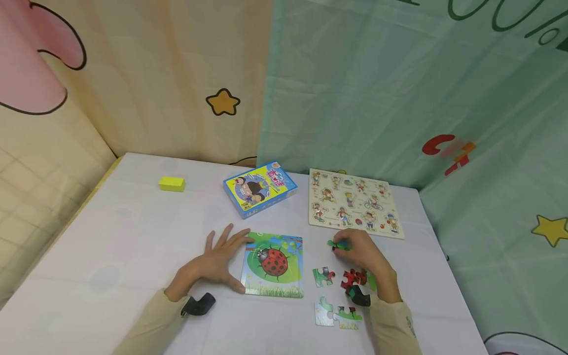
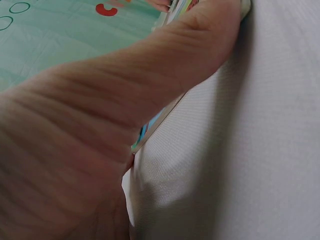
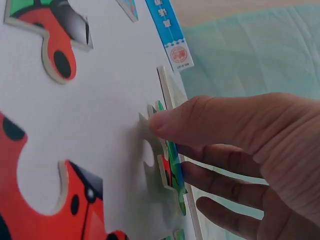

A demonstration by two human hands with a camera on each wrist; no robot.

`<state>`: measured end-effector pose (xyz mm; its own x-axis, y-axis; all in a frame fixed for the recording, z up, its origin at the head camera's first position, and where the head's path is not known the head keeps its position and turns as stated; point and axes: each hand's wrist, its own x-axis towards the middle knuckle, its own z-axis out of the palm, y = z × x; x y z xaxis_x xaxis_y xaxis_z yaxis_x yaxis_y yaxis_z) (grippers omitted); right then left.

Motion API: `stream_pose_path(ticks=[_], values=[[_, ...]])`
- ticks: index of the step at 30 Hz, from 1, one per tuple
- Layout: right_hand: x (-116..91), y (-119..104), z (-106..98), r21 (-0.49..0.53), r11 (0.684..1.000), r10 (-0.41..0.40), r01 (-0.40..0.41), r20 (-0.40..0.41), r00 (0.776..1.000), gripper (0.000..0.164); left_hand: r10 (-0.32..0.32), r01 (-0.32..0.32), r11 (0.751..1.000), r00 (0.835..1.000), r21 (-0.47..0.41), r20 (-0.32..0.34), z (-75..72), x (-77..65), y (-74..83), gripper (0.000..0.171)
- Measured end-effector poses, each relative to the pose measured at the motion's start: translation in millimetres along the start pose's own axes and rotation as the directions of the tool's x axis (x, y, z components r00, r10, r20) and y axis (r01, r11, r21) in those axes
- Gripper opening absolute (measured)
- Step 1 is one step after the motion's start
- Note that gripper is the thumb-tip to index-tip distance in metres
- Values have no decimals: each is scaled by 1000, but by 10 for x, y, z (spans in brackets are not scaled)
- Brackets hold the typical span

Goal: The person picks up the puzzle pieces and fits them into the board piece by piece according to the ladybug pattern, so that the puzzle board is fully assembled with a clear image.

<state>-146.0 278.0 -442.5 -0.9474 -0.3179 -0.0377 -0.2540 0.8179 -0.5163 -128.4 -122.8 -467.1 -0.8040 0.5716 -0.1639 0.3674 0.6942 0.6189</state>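
A square ladybug picture puzzle [image 1: 286,283] lies flat on the table. My left hand [image 1: 217,261] rests at its left side, fingers spread, with the thumb at the lower left corner and a fingertip at the upper left corner. To the right of it, my right hand [image 1: 361,251] pinches a green jigsaw piece [image 3: 175,167] between thumb and fingers, tilted on edge close over the table. Below that hand lie loose jigsaw pieces: a green one with a ladybug part [image 1: 322,277], red ones [image 1: 351,278] partly under the wrist, and a joined pair [image 1: 348,319] with grass.
A blue and yellow card box [image 1: 259,190] lies behind the ladybug picture. At the back right is a wooden board with small figures [image 1: 350,199], just beyond my right hand. A yellow block [image 1: 172,184] sits at the back left. Curtains [image 1: 337,98] hang behind the white table [image 1: 133,231].
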Motion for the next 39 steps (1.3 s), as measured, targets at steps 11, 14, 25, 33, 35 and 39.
stream_pose_path(ticks=[11,14,25,33,35,39], values=[[55,-286,69,-1,995,-100,100,8,995,14,6,-6,1000,1000,-4,-4,16,15,-13,113],[78,-320,88,-30,992,-125,126,23,992,14,4,-4,1000,1000,-3,-6,23,20,-12,114],[270,-607,151,-91,968,-227,234,84,970,13,-3,4,1000,1000,3,-17,-1,4,-15,114],[430,-883,274,-125,952,-261,278,138,955,17,-2,2,1000,1000,6,-12,5,17,-52,117],[465,-936,308,-114,949,-277,295,150,949,16,-1,1,1000,1000,9,-12,8,22,-57,117],[524,-1025,381,-100,941,-305,324,167,938,16,-1,1,1000,1000,8,-10,15,22,-63,117]])
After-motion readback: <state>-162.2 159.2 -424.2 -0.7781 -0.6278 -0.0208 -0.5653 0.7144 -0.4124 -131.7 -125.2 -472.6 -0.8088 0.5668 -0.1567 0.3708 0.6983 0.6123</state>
